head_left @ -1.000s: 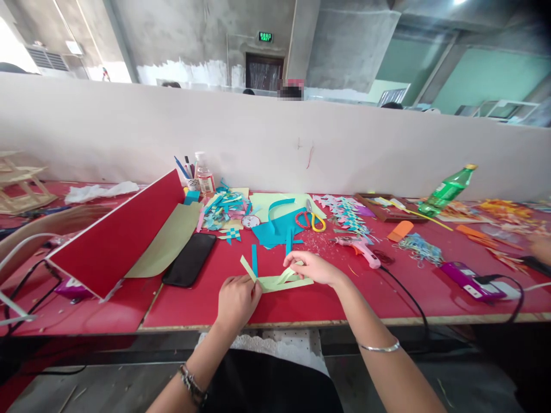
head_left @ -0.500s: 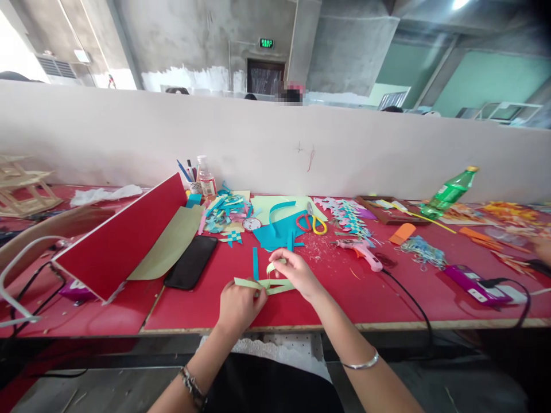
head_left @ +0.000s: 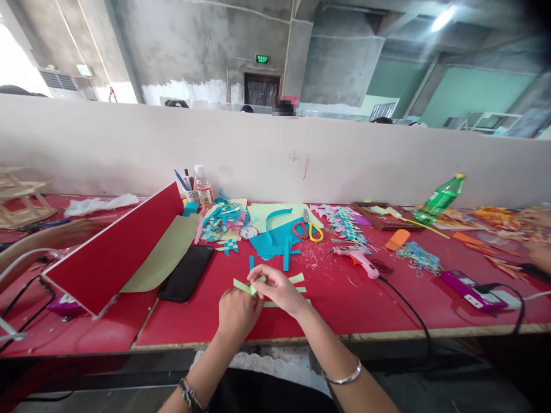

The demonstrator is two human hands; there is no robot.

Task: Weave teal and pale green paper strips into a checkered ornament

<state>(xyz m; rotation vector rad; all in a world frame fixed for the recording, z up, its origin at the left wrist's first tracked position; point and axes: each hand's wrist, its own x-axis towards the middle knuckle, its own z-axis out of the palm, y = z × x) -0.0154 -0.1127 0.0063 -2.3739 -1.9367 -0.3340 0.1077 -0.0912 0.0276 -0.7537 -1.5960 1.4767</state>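
Observation:
Pale green paper strips [head_left: 297, 279] fan out to the right from between my hands, just above the red tabletop. My left hand [head_left: 239, 311] is closed on them, its thumb and fingers pinching near the crossing. My right hand [head_left: 278, 288] is bent over the same spot, fingertips pinched on a folded strip end beside the left thumb. The crossing itself is partly hidden by my fingers. Beyond the hands lie blue paper strips [head_left: 286, 254], a blue sheet [head_left: 269, 244] and scissors [head_left: 316, 230] with one red and one yellow handle.
A pink glue gun [head_left: 359, 259] with a black cord lies at right, near a purple power strip [head_left: 467, 291]. To the left are a black phone [head_left: 186, 273] and a red board [head_left: 124, 246]. A green bottle [head_left: 443, 198] leans far right, near another person's hand [head_left: 540, 252].
My right hand has moved left and down over my left hand, bringing the raised strip end with it. More strip ends now show on the right. The camera view has tilted slightly up.

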